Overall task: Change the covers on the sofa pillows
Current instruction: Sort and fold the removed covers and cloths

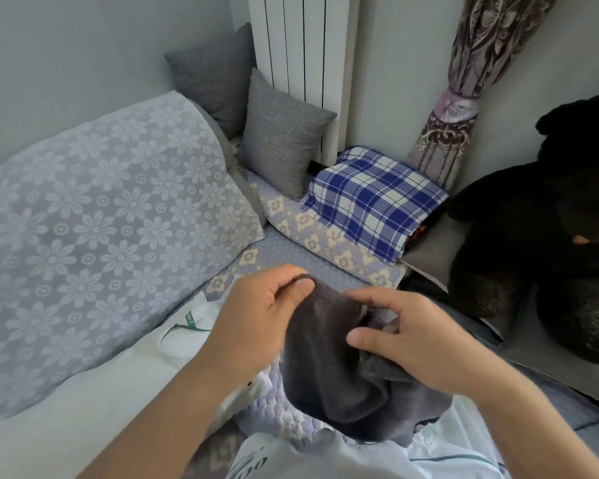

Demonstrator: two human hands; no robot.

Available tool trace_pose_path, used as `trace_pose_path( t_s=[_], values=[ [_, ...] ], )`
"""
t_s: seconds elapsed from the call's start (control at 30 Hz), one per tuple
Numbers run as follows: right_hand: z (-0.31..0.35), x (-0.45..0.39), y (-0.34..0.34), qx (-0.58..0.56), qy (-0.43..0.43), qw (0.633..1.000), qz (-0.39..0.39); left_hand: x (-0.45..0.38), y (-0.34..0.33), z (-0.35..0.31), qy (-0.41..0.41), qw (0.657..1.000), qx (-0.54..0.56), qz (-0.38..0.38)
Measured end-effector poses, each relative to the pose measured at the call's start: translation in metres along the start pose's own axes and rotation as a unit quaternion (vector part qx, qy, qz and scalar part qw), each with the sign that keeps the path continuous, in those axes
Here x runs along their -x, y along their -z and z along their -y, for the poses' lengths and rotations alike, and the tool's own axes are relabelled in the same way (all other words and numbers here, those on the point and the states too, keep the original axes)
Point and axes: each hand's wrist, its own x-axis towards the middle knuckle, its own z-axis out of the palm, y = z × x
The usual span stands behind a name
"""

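A floral cover (94,236) is lying over the sofa back on the left. Near it, a white pillow (94,385) with a green tag (187,323) is lying on the sofa seat (291,250), which is wearing a blue quilted mat.

In the near middle, the left hand (256,316) is pinching the top edge of a dark grey cover (329,361) between thumb and curled fingers, so its grip is closed on the cloth. The cover is hanging bunched between the two hands, just above the seat and the person's white shirt (325,458). The right hand (405,337) is gripping the same cover from the right, its fingers curling round a fold while the thumb is pressing on the front; how deep the fingers are reaching into the cloth cannot be told.

Far behind, two grey pillows (284,136) are standing against a white radiator (301,46), one behind the other. Right of them, a blue checked cloth (370,198) is lying over something on the seat's far end. A patterned curtain (464,81) is hanging tied beyond it. At the far right, a big dark plush bear (547,236) is sitting on a grey sheet (550,368).
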Motion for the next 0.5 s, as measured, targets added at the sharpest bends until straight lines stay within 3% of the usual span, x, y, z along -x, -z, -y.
trace_pose_path(
  t_s=[0.07, 0.2, 0.33, 0.43, 0.5],
  values=[
    [-0.015, -0.005, 0.014, 0.044, -0.029, 0.995, -0.088, -0.015, 0.006, 0.009, -0.035, 0.994, -0.066, -0.075],
    [-0.063, -0.021, 0.044, 0.008, -0.199, 0.942, -0.271, -0.051, 0.028, 0.072, 0.138, 0.973, -0.120, -0.138],
    [-0.081, -0.034, 0.038, -0.103, -0.282, 0.890, -0.344, -0.054, 0.017, 0.096, 0.194, 0.964, -0.120, -0.139],
    [-0.061, -0.035, 0.022, -0.309, -0.274, 0.830, -0.375, -0.057, 0.013, 0.077, 0.250, 0.953, 0.032, -0.169],
    [-0.040, -0.034, 0.007, -0.368, -0.228, 0.822, -0.371, -0.056, 0.008, 0.045, 0.274, 0.935, 0.180, -0.139]
  ],
)
